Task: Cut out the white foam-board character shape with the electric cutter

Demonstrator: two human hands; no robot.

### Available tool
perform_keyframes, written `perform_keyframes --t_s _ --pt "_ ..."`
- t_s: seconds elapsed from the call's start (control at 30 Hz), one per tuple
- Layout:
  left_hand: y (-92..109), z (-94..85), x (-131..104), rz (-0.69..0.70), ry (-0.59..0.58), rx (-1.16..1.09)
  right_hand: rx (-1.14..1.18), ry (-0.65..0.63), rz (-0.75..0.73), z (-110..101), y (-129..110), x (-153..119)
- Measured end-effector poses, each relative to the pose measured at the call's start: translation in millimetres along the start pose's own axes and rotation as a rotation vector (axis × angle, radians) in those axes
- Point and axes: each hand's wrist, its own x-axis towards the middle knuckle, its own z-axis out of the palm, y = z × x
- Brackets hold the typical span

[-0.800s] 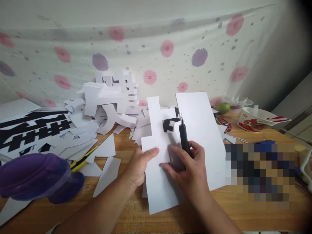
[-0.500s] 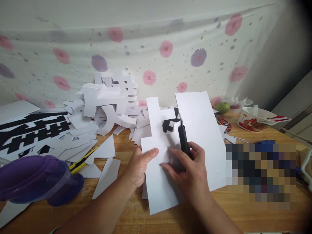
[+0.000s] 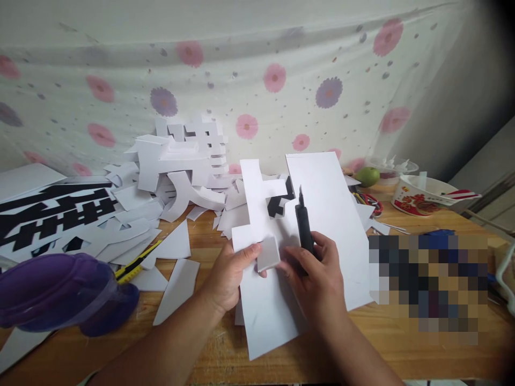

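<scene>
A flower-printed sheet [image 3: 217, 91] hung at 12 o'clock behind the wooden table [image 3: 213, 348]. On the table's near side, a broad white panel [image 3: 341, 246] slanted away at 1 o'clock, and left of it a white cut-out board [image 3: 273, 316] ran its long axis roughly from 12 to 6. The left hand [image 3: 228, 273] gripped that board's 9 o'clock edge, thumb on top. The right hand [image 3: 317, 279] was closed around a black craft knife [image 3: 304, 228], blade toward 12, thumb and forefinger reaching left.

Smallest, the white square piece [image 3: 269, 254] lay between the hands: 2 o'clock from the left, 10 from the right. Nearly square, it showed no clear long axis. The left was nearer, its thumb on the piece; the right fingertips were at its 4 o'clock corner, contact unclear.

Half a second earlier the piece lay nearly flush with the board; now it tilted up, its lower edge exposed, a fingertip showing beneath.
</scene>
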Motion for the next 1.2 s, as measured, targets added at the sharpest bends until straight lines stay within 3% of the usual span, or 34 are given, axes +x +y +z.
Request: perform_keyframes --t_s 0.13,0.27,0.57,0.73,0.9,1.03,1.1,1.2 --pt "2.5 1.0 -1.1 0.038 0.065 -0.023 0.038 0.011 -0.009 0.7 0.3 0.7" --pt "3.1 -3.9 2.1 0.070 0.023 0.000 0.062 0.071 -0.016 1.6 -4.2 -1.0" --pt "-3.9 -9.4 7.4 0.129 0.008 0.011 0.233 0.027 -0.144 -4.9 -9.3 -2.9" --pt "-0.1 -15.0 12.6 0.162 0.047 0.075 0.373 -0.133 -0.224 -28.9 -6.3 0.6" --pt "3.2 -18.7 15.7 0.140 0.111 0.104 0.380 -0.137 -0.149 -58.1 3.4 4.5" --pt "6.8 -19.9 17.7 0.224 0.122 0.129 0.420 -0.391 -0.167 -74.7 2.1 3.3" --pt "8.9 -21.4 18.4 0.240 0.113 0.149 0.322 -0.526 -0.231 -75.8 -1.4 -2.6" --pt "10.8 -25.0 19.4 0.270 0.127 0.173 0.123 -0.570 -0.324 -68.8 -5.4 -14.9"
